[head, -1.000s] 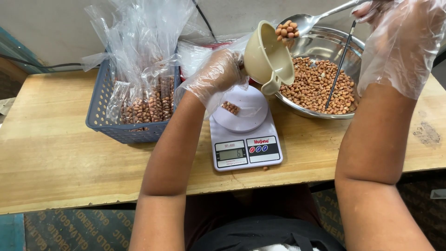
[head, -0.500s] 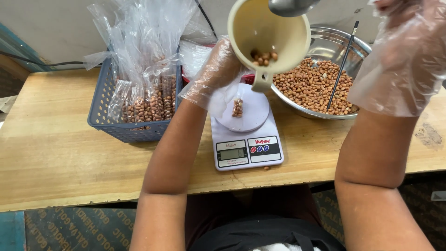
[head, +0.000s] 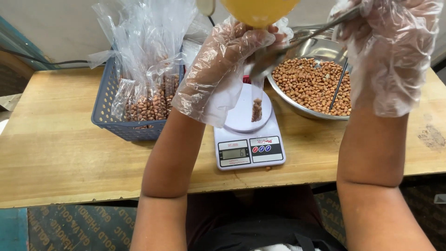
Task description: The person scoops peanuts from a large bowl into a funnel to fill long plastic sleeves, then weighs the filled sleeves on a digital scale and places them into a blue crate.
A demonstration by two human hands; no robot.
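Left hand: the left hand (head: 223,60), in a loose clear plastic glove, is closed around the neck of a cream plastic funnel (head: 258,10) and the mouth of a narrow clear bag (head: 256,104), held raised above the scale.
Right hand: the right hand (head: 388,46), also gloved, grips the handle of a metal spoon (head: 297,44), whose bowl points toward the funnel's spout.
Funnel: seen from below and tilted toward the camera; its top is cut off by the upper edge of the picture.
Bag: hangs down from the left hand, a small clump of red-skinned peanuts at its bottom, over the white round pan of the digital kitchen scale (head: 248,139).
Bowl: a steel bowl (head: 309,109) of peanuts (head: 311,83) sits just right of the scale, a thin dark rod lying in it.
Basket: a blue plastic basket (head: 109,116) with filled peanut bags stands left of the scale.
Open room: bare wooden table (head: 55,153) lies left and in front of the basket; the near edge runs just beyond the scale.
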